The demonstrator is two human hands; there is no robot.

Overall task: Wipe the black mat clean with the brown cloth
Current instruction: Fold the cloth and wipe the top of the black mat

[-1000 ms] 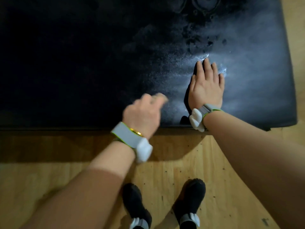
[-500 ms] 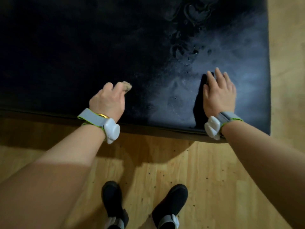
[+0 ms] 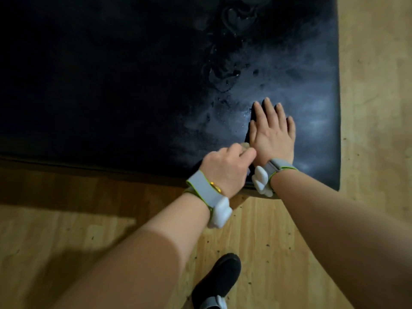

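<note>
While your left hand (image 3: 225, 169) curls tightly around the brown cloth (image 3: 245, 145), only a scrap shows past your knuckles, touching your right hand (image 3: 273, 134), spread flat on the black mat (image 3: 133, 85). No writing is readable.

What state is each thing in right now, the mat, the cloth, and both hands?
black mat: flat on the floor, wet smears and droplets on its right part.
brown cloth: bunched in the left hand, mostly hidden.
left hand: closed grip on the cloth.
right hand: open, flat on the mat.
</note>
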